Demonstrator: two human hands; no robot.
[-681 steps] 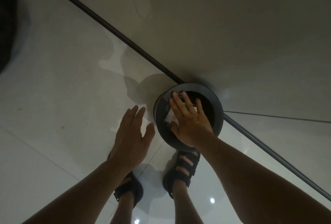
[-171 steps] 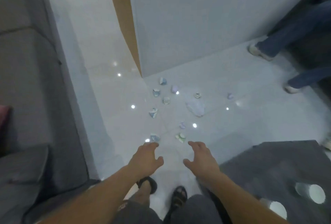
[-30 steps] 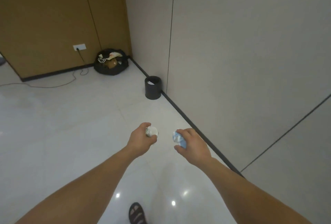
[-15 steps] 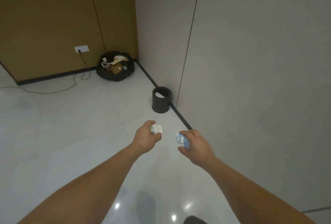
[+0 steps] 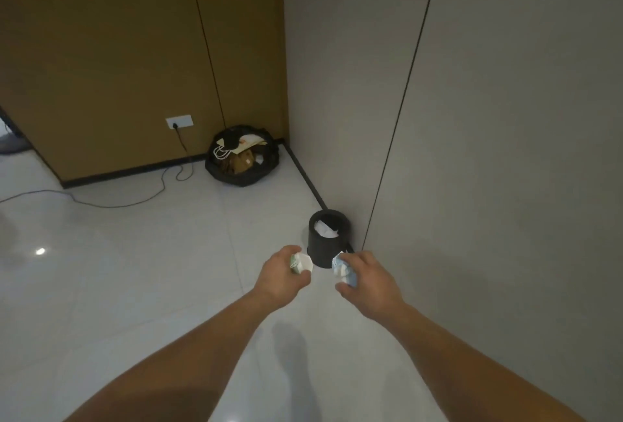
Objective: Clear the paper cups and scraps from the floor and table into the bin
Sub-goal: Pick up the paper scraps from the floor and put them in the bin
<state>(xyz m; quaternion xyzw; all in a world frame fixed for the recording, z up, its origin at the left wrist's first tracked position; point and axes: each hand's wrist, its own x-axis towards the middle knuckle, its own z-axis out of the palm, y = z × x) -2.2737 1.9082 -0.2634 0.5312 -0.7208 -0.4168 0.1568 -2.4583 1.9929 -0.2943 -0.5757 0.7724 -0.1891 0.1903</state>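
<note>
The crumpled paper cup (image 5: 301,263), white with green print, sits in the left hand (image 5: 281,278), whose fingers are curled closed around it. A second crushed cup (image 5: 343,269), white and blue, is clamped the same way in the right hand (image 5: 367,281). Both look feather-light, soft and already collapsed, so a loose wrap around the body is enough; they should neither slip nor break, though a light cup may drift if released from high up. Whether either hand also hides smaller scraps I cannot tell.

Just beyond the hands stands the bin (image 5: 327,241), a small black round tub against the grey wall (image 5: 505,151), with white paper (image 5: 325,229) already inside. The floor (image 5: 118,286) is glossy pale tile. Farther off, in the corner by the brown panelling (image 5: 118,50), lies a black bag (image 5: 242,160) of rubbish, and a cable (image 5: 135,200) trails from a wall socket (image 5: 179,122).
</note>
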